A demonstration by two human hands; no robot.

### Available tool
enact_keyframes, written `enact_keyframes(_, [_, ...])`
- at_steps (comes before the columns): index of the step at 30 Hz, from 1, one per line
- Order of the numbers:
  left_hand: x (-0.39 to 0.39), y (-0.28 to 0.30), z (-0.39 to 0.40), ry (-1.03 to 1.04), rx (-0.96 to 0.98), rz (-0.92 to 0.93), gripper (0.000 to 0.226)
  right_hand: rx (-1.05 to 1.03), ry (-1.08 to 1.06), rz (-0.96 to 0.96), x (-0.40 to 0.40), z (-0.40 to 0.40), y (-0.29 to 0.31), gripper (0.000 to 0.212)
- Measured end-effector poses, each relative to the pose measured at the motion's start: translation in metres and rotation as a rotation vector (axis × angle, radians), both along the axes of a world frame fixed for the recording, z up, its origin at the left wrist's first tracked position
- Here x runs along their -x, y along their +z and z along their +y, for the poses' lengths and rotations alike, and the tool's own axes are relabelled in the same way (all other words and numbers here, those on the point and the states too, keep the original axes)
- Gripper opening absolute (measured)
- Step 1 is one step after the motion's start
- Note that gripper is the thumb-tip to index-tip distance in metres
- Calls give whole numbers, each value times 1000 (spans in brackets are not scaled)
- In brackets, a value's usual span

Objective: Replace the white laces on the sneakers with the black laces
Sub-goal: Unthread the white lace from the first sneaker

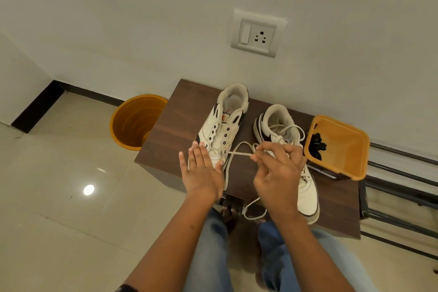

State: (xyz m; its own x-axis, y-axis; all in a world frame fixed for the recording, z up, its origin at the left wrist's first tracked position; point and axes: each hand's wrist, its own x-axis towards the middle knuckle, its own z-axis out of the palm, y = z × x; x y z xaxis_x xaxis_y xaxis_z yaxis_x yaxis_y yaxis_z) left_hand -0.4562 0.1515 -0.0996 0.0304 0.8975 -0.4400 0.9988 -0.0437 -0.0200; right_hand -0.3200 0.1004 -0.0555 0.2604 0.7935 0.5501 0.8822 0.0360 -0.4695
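Observation:
Two white sneakers with black trim stand on a brown table (pixel 180 114), toes toward me. The left sneaker (pixel 225 123) has nearly all its eyelets bare; a white lace (pixel 238 153) still runs out of a low eyelet. My right hand (pixel 277 173) is shut on that lace and holds it taut to the right; its loose end hangs over the table's front edge. My left hand (pixel 203 170) lies flat on the left sneaker's toe, fingers spread. The right sneaker (pixel 284 135) keeps its white lace and is partly hidden by my right hand. Black laces (pixel 317 143) lie in an orange square container (pixel 343 149).
An orange round bucket (pixel 136 121) stands on the tiled floor left of the table. A wall with a socket plate (pixel 257 34) is right behind the table. Dark metal rails (pixel 400 187) run along the right. My legs in jeans and my feet are below the table's front edge.

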Motion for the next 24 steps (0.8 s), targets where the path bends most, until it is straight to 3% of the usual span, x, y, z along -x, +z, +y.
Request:
enact_keyframes(8, [4, -3, 4, -6, -47, 8, 67, -11, 23, -13, -2, -7, 3, 27])
enact_keyframes(12, [10, -6, 13, -4, -97, 12, 68, -58, -90, 58, -34, -22, 16, 14])
enact_keyframes(15, [13, -8, 19, 41, -146, -43, 68, 11, -153, 104, -48, -29, 14, 13])
enact_keyframes(20, [31, -11, 23, 218, -247, -177, 65, 220, -33, 267, -27, -15, -1, 11])
enact_keyframes(24, [35, -11, 27, 318, -219, -211, 75, 350, 92, 252, 8, 4, -21, 15])
